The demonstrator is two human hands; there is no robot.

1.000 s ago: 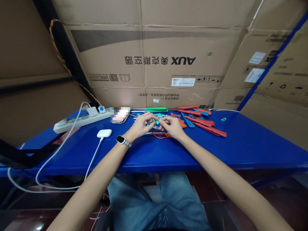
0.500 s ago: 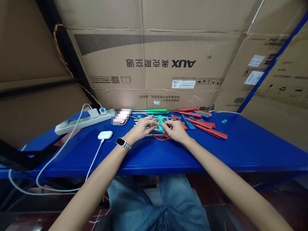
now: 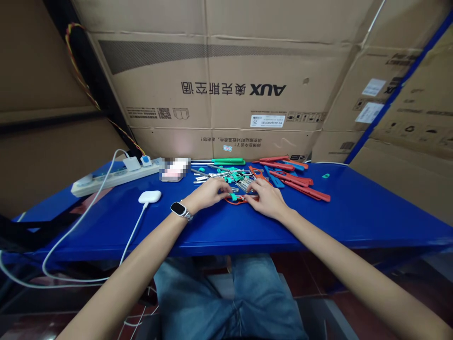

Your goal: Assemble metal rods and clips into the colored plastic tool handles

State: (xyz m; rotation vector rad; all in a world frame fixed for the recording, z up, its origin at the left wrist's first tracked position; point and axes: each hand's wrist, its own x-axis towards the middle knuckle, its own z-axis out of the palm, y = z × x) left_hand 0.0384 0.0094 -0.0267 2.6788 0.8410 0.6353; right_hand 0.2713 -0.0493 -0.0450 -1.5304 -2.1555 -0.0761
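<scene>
My left hand [image 3: 211, 193], a watch [image 3: 180, 209] on its wrist, is pinched on a small green plastic piece [image 3: 233, 196]. Just below that piece, an orange tool part [image 3: 233, 202] with a curved edge lies on the table. My right hand [image 3: 266, 197] rests to the right with thumb and fingers apart, at the edge of a heap of silver metal parts [image 3: 247, 183]. More green pieces [image 3: 233, 174] lie mixed into the heap. An orange-red handle frame [image 3: 260, 175] sits right behind my right hand.
Red handles [image 3: 302, 182] and blue handles [image 3: 276, 179] lie on the right. Green-handled tools [image 3: 228, 161] stretch along the back. Leftward are a phone [image 3: 175, 170], a white earbud case [image 3: 149, 196] on a cable and a power strip [image 3: 113, 178]. Cardboard [image 3: 226, 61] walls the blue table [image 3: 371, 208].
Both hands have come nearer to me from the heap, and they have moved apart. A green piece now shows at my left fingertips. My right fingers have spread. The view has shifted slightly.
</scene>
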